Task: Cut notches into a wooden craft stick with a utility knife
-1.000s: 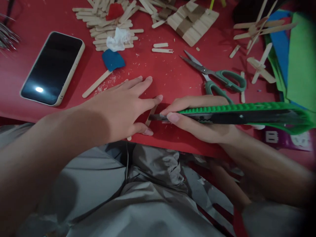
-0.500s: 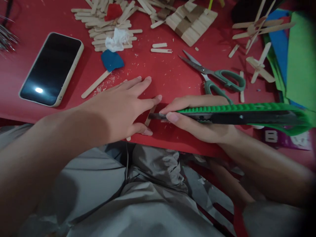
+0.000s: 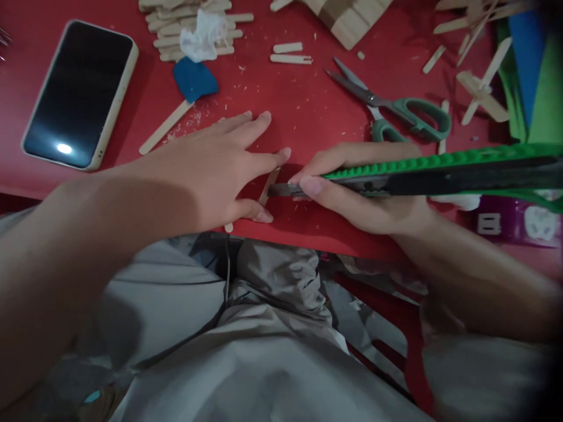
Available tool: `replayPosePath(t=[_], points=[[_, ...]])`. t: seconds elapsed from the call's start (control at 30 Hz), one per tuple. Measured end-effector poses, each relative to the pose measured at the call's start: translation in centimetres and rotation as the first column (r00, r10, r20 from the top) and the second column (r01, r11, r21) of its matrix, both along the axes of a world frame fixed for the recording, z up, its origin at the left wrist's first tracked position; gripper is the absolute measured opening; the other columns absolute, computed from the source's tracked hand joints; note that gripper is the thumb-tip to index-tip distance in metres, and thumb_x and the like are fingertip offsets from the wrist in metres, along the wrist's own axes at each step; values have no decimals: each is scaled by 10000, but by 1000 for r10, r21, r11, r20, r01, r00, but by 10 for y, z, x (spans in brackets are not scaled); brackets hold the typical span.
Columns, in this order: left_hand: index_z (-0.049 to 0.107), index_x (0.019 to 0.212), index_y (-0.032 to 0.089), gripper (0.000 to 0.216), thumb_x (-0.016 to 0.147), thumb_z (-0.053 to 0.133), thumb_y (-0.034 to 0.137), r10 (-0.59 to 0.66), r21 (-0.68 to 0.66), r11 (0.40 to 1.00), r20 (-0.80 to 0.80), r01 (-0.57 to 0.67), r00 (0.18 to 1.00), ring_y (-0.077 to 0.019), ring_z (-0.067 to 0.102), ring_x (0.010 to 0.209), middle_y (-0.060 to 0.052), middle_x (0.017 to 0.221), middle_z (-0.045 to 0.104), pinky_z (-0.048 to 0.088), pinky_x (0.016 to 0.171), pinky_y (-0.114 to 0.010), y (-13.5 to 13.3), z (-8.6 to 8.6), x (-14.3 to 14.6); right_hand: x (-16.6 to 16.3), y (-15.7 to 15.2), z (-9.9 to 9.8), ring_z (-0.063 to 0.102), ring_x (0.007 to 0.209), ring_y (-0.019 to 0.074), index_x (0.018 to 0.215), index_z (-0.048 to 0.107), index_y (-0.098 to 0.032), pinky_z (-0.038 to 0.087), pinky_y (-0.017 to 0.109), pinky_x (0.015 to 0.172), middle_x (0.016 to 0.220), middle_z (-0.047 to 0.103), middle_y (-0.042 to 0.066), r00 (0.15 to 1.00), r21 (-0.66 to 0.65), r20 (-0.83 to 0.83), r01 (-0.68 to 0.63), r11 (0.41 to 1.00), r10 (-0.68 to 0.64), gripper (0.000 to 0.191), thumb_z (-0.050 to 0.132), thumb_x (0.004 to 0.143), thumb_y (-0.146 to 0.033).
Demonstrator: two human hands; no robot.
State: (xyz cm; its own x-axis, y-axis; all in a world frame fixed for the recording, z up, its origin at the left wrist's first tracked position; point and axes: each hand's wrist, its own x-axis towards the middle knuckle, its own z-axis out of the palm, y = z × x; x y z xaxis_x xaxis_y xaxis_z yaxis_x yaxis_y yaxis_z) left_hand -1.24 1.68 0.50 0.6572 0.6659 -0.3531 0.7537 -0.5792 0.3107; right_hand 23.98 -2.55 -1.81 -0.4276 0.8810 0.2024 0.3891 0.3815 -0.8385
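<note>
My left hand [image 3: 215, 167] lies palm down on the red table with its fingers spread. Its index finger and thumb press on the two ends of a short wooden craft stick [image 3: 266, 190], which is partly hidden under them. In my right hand [image 3: 360, 199] is a utility knife [image 3: 422, 179] with a green and black handle. The knife's blade points left, and its tip meets the stick between my left thumb and index finger. A small stick end [image 3: 229, 227] shows below my left hand.
Grey-green scissors [image 3: 396, 111] lie beyond my right hand. A phone [image 3: 81, 94] is at the left, near a stick with a blue piece [image 3: 194, 79]. Piled craft sticks [image 3: 176, 26], crumpled white tissue [image 3: 204, 36] and cut stick pieces [image 3: 290, 58] lie farther back. The table's edge [image 3: 352, 249] is close.
The view has shifted, so the tabletop things appear higher. Both hands keep nearly the same pose, with the blade still at the stick. The knife's handle is tilted slightly differently.
</note>
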Motion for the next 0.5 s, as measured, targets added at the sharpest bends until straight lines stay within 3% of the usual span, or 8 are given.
replayPosePath(t=[0.13,0.27,0.4,0.5], points=[[425,1785,419,830,1039,772,529,-7,17,1000,-18,7,1000,-487,255,1772,-28,1971,121,338,1384,-745,0,-1,-1,1,-1,-1,863,928,229,1041,891,-327,720,359,893,1025,892,2,1000,-7,7,10,1000,-10,142,774,1079,-398],[439,1778,420,821,1040,752,593,-50,56,997,21,49,999,-478,278,1765,-9,1967,157,342,1392,-706,0,-4,-4,1,-1,-2,838,844,206,1008,882,-334,705,334,798,971,888,-12,1000,14,15,11,1000,-11,141,776,1073,-399],[433,1785,408,848,1026,784,549,-16,24,1000,-54,17,998,-531,253,1759,-26,1972,119,350,1363,-774,-1,-1,0,-1,-1,0,846,877,196,996,877,-337,704,320,852,1014,898,-30,1000,31,-12,5,1000,-4,110,787,1059,-324],[439,1782,398,836,1032,777,547,-15,17,1000,-25,15,1000,-546,248,1757,-33,1970,128,352,1348,-799,-1,-1,0,-1,-1,0,844,856,185,1002,873,-326,698,311,826,986,894,-37,1000,34,-13,-15,999,15,100,791,1060,-321]])
